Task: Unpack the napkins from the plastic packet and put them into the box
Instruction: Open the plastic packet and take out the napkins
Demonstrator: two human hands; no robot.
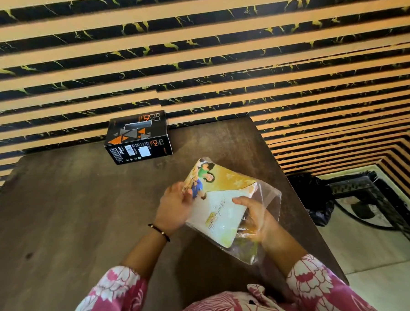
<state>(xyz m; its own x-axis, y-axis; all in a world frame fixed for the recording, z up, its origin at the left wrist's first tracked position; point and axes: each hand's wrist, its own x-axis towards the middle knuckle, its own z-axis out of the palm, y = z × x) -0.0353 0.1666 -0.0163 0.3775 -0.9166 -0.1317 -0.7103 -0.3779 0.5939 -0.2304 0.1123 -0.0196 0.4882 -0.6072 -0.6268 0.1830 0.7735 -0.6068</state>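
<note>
A plastic packet of napkins (222, 203), white and yellow with a cartoon picture, is held just above the dark wooden table (71, 210). My left hand (174, 208) grips its left edge near the picture. My right hand (258, 220) is inside the clear open end of the packet, fingers over the napkin stack. A black box (137, 137) with orange triangles and a slot in its top stands at the table's far edge, apart from both hands.
Behind the table rises a wall of black and tan stripes (193, 49). To the right, past the table edge, lie a tiled floor (375, 253), a black bag (313, 195) and a black stand.
</note>
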